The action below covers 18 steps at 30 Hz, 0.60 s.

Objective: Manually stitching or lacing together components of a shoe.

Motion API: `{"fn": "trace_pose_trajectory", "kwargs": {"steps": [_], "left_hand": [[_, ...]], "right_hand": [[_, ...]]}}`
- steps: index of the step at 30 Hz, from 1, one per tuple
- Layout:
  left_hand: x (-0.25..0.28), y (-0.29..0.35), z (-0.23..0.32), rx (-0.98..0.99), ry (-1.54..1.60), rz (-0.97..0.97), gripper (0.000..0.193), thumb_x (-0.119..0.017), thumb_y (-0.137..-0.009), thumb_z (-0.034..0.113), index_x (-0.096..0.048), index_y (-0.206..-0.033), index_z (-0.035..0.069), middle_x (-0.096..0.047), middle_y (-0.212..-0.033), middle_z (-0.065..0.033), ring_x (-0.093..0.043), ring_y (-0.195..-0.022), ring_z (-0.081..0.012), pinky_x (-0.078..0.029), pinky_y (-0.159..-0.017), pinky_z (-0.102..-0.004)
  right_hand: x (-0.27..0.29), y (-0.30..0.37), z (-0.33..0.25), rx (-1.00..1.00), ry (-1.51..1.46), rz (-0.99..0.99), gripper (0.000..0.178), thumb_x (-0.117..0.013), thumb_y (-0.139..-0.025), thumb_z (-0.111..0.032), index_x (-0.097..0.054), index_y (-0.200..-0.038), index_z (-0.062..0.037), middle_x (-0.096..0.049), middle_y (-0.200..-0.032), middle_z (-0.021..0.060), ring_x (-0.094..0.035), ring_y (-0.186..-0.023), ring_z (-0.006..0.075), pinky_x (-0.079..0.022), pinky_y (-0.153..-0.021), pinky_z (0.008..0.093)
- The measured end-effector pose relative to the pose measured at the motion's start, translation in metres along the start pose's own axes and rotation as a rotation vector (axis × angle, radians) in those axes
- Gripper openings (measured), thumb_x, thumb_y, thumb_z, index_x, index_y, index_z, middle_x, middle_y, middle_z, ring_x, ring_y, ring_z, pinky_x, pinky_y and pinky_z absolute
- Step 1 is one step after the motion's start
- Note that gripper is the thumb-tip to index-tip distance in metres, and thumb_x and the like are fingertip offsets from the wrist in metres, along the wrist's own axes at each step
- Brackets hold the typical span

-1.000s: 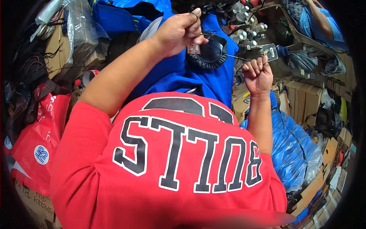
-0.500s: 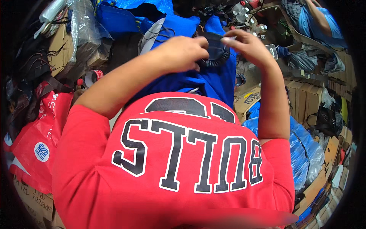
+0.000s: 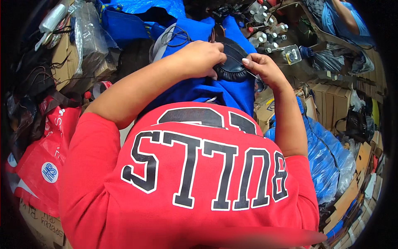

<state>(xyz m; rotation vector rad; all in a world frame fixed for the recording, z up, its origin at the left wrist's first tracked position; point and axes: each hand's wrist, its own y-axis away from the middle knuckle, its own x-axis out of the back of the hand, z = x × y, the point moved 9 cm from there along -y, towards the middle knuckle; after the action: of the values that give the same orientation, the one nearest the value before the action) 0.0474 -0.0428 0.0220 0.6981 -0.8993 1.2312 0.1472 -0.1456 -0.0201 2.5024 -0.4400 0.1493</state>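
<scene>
A black leather shoe, with a ring of puckered pleats round its toe edge, rests between my thighs on blue cloth. My left hand is closed on the shoe's left side, its fingertips curled over the edge. At the shoe's right side, my right hand pinches a thin thread, thumb against forefinger. The thread runs across the top of the shoe between the two hands. A thin pale strand also shows below the right fingertips; whether it is thread or a needle I cannot tell.
Several small bottles stand at the far right, near a clear square container. Cardboard boxes and a blue plastic bundle lie to the right. On the left is a red bag. Another person's arm shows at the far right.
My right hand has moved down and slightly right, from above the shoe to its right edge. My left hand stays on the shoe, whose top now shows more clearly.
</scene>
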Motion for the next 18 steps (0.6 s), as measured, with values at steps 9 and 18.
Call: {"fn": "trace_pose_trajectory", "kwargs": {"steps": [9, 18], "left_hand": [[0.032, -0.031, -0.012, 0.005, 0.417, 0.251, 0.017, -0.067, -0.079, 0.016, -0.068, -0.093, 0.008, -0.061, -0.094, -0.0104, -0.060, -0.089, -0.0266, -0.047, -0.079, -0.0340], [-0.002, -0.062, -0.001, -0.012, 0.472, -0.051, 0.024, -0.071, -0.075, 0.029, -0.065, -0.084, 0.007, -0.060, -0.086, -0.0095, -0.058, -0.085, -0.0236, -0.045, -0.073, -0.0345]], "right_hand": [[0.008, 0.041, -0.043, 0.173, 0.266, 0.360, 0.034, -0.066, -0.084, -0.032, -0.057, -0.070, -0.0017, -0.039, -0.058, -0.0029, -0.039, -0.058, 0.0055, -0.034, -0.051, 0.0258], [-0.018, 0.060, -0.032, 0.187, 0.230, 0.201, 0.031, -0.060, -0.085, -0.016, -0.046, -0.061, -0.0034, -0.036, -0.058, -0.0044, -0.034, -0.055, 0.0045, -0.029, -0.047, 0.0255]]}}
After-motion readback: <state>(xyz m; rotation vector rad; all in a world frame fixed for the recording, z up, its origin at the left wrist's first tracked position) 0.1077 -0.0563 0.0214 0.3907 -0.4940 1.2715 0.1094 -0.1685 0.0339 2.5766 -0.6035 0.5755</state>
